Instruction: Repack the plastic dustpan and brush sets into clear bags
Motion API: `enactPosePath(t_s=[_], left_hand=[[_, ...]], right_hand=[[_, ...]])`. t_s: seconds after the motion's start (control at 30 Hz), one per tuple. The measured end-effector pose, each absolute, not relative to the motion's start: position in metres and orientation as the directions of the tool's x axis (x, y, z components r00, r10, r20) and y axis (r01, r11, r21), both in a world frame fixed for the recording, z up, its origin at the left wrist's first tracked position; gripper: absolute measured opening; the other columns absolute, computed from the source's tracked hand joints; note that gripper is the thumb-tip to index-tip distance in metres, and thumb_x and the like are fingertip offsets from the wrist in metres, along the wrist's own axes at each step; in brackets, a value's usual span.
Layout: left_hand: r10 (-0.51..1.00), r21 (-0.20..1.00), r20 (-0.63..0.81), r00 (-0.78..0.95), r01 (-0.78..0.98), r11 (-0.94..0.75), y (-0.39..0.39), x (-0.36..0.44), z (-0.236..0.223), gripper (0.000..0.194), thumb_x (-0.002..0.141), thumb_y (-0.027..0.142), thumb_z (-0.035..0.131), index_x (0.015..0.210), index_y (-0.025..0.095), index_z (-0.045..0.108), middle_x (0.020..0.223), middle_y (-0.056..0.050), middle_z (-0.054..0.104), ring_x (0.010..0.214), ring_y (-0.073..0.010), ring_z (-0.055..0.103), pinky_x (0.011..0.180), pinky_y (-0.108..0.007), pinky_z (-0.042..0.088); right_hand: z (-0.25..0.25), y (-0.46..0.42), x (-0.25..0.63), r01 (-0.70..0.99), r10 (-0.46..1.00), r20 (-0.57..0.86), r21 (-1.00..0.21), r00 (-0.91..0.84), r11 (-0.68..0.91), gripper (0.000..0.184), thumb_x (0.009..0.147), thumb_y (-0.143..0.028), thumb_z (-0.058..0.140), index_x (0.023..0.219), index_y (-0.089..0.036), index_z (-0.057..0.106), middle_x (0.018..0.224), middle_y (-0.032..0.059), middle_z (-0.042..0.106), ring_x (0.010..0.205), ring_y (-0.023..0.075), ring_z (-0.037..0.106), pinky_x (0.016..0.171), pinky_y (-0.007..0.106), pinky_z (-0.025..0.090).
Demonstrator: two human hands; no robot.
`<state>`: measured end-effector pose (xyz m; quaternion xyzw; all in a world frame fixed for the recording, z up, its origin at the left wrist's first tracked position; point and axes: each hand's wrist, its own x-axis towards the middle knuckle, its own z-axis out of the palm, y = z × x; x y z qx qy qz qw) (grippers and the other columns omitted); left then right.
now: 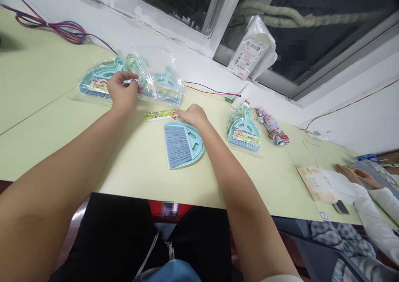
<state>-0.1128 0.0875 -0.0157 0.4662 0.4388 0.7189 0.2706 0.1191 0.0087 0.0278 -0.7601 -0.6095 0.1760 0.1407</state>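
My left hand (124, 90) is over the bagged brush-and-dustpan sets at the back, its fingers curled in a pinch on a clear plastic bag (143, 68). One bagged set (101, 76) lies left of this hand and another bagged set (166, 84) to its right. My right hand (195, 115) is closed on the right end of a green and white printed label card (158, 115), which lies close to the tabletop. Just below that hand, an unwrapped light-blue dustpan with a brush (181, 144) rests on the table, bristles facing left.
Further right on the pale table (134, 165) lie another bagged dustpan set (245, 130) and a folded patterned cloth (272, 128). Coiled cable (62, 30) is at back left. A white package (252, 49) leans on the window. Another person's hands (358, 176) are at far right.
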Motion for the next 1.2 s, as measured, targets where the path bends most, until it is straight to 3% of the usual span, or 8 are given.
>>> enactPosePath(t_s=[0.13,0.27,0.47,0.63,0.77,0.9,1.03,1.2], left_hand=[[0.817,0.900,0.405,-0.412,0.021,-0.435,0.088,-0.112,-0.015,0.021,0.082,0.001,0.058,0.094,0.016,0.066,0.092,0.000,0.067,0.064,-0.0082,0.065,0.059,-0.026,0.058],[0.819,0.903,0.401,-0.410,0.027,-0.428,0.089,-0.110,-0.015,0.021,0.083,0.001,0.057,0.093,0.016,0.067,0.090,0.000,0.067,0.061,-0.0068,0.062,0.059,-0.027,0.056],[0.831,0.915,0.376,-0.409,0.020,-0.403,0.088,-0.110,-0.015,0.021,0.081,0.002,0.061,0.093,0.017,0.067,0.091,0.000,0.068,0.064,-0.0070,0.064,0.060,-0.026,0.056],[0.825,0.907,0.395,-0.405,0.029,-0.420,0.088,-0.111,-0.015,0.020,0.080,0.003,0.061,0.092,0.017,0.067,0.092,0.001,0.069,0.060,-0.0051,0.060,0.058,-0.026,0.057],[0.822,0.902,0.406,-0.399,0.028,-0.431,0.089,-0.110,-0.014,0.021,0.079,0.001,0.057,0.090,0.016,0.067,0.090,0.000,0.069,0.058,-0.0057,0.061,0.056,-0.027,0.057],[0.830,0.907,0.399,-0.390,0.035,-0.420,0.088,-0.109,-0.015,0.021,0.078,0.001,0.059,0.089,0.017,0.067,0.089,0.001,0.069,0.058,-0.0055,0.061,0.056,-0.026,0.057],[0.828,0.900,0.417,-0.375,0.045,-0.433,0.085,-0.109,-0.016,0.019,0.078,0.003,0.061,0.089,0.017,0.068,0.086,0.001,0.068,0.057,-0.0059,0.060,0.056,-0.027,0.057],[0.840,0.919,0.376,-0.391,0.042,-0.392,0.082,-0.109,-0.014,0.020,0.077,0.002,0.061,0.088,0.017,0.068,0.083,0.002,0.067,0.060,-0.0070,0.061,0.056,-0.026,0.056]], right_hand=[[0.029,0.014,0.100,0.931,0.985,-0.063,-0.321,0.160,-0.172,0.058,0.073,-0.058,0.077,0.111,-0.015,0.068,0.118,0.0193,0.072,0.110,0.0359,0.068,0.087,0.040,0.055],[0.022,0.021,0.095,0.921,0.989,-0.100,-0.362,0.113,-0.142,0.040,0.075,-0.037,0.079,0.107,-0.015,0.069,0.114,0.0179,0.073,0.106,0.0328,0.069,0.087,0.037,0.054],[0.017,0.022,0.102,0.827,0.988,-0.086,-0.541,0.129,-0.156,0.016,0.077,-0.022,0.072,0.092,-0.018,0.070,0.098,0.0087,0.074,0.093,0.0233,0.069,0.080,0.031,0.053],[0.056,-0.009,0.124,0.542,0.986,-0.161,-0.826,0.031,-0.152,0.010,0.086,-0.019,0.063,0.093,-0.016,0.069,0.096,0.0073,0.072,0.070,0.0128,0.063,0.058,0.023,0.045],[0.069,-0.051,0.153,0.361,0.992,-0.058,-0.932,-0.115,-0.013,0.012,0.086,-0.020,0.062,0.095,-0.017,0.070,0.090,0.0040,0.070,0.068,0.0102,0.061,0.055,0.019,0.044],[0.048,-0.079,0.170,0.336,0.984,-0.058,-0.942,-0.170,0.002,0.015,0.083,-0.029,0.068,0.095,-0.019,0.068,0.082,0.0009,0.068,0.067,0.0113,0.061,0.053,0.020,0.045],[0.030,-0.084,0.169,0.418,0.986,-0.068,-0.908,-0.152,0.002,0.017,0.083,-0.028,0.066,0.098,-0.020,0.067,0.084,0.0010,0.070,0.062,0.0106,0.059,0.054,0.021,0.046],[0.028,-0.085,0.159,0.607,0.988,0.098,-0.780,-0.117,0.150,0.017,0.087,-0.036,0.062,0.089,-0.021,0.068,0.086,-0.0005,0.071,0.067,0.0117,0.060,0.068,0.025,0.050]])
